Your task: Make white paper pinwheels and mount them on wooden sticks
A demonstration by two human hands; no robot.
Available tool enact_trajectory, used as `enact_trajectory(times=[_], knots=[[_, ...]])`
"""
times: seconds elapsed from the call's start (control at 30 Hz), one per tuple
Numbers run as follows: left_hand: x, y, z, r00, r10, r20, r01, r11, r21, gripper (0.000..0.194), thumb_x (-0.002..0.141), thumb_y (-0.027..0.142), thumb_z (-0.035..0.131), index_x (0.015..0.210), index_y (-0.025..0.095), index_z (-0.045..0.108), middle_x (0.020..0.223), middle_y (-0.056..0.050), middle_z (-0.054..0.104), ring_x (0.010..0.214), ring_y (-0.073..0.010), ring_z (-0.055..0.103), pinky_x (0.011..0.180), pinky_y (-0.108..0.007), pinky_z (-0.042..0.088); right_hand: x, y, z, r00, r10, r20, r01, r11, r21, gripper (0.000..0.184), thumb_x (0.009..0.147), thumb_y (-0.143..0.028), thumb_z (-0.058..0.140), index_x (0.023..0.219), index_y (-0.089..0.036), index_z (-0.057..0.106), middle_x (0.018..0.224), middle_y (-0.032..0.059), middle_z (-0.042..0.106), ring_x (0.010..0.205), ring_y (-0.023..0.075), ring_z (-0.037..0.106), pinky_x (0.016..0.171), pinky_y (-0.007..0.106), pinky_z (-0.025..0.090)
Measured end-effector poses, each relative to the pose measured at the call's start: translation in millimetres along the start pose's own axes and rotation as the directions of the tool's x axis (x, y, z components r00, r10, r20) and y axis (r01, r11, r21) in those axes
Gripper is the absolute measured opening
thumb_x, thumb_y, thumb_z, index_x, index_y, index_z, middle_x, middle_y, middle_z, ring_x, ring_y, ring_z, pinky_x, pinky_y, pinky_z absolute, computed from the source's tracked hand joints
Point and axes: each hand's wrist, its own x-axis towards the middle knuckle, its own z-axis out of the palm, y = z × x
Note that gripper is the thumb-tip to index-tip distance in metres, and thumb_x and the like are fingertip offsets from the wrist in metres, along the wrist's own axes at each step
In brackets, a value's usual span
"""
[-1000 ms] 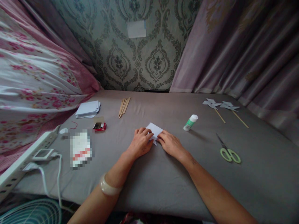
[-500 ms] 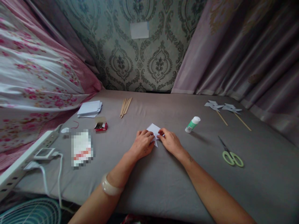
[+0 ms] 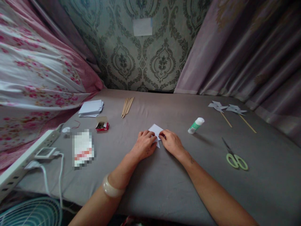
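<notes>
A small sheet of white paper (image 3: 155,128), cut into points at its near side, lies on the grey cloth between my hands. The curled fingers of my left hand (image 3: 145,145) hold the paper down at its left side and cover part of it. From the right, my right hand (image 3: 171,142) pinches the paper's right part between thumb and fingers. Upright but leaning, a glue stick (image 3: 196,126) with a white cap stands right of my right hand. Green-handled scissors (image 3: 237,161) lie farther right.
Two paper pinwheels on sticks (image 3: 217,107) lie at the back right. Several wooden sticks (image 3: 127,107), a paper stack (image 3: 91,108) and an open small red box (image 3: 102,126) are at the back left. A power strip (image 3: 30,157) with cables and a blurred packet (image 3: 82,149) sit left.
My right fingers have shifted slightly on the paper, with less of its right flap showing. The whole view has moved a little; my left hand keeps its hold.
</notes>
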Motion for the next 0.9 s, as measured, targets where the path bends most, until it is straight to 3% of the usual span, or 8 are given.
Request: enact_trajectory(times=[0.9], knots=[[0.1,2.1,-1.8,1.0,-0.009,0.02,0.009,1.0,-0.007,0.025,0.09,0.025,0.047,0.105,0.019,0.065,0.112,-0.009,0.064,0.108,-0.0262,0.051,0.089,-0.042,0.036,-1.8,-7.2,-6.8,0.998,0.0,0.057,0.004,0.997,-0.071,0.027,0.095,-0.028,0.046,0.108,-0.024,0.069,0.106,0.005,0.067,0.096,0.0189,0.063,0.079,0.025,0.042]])
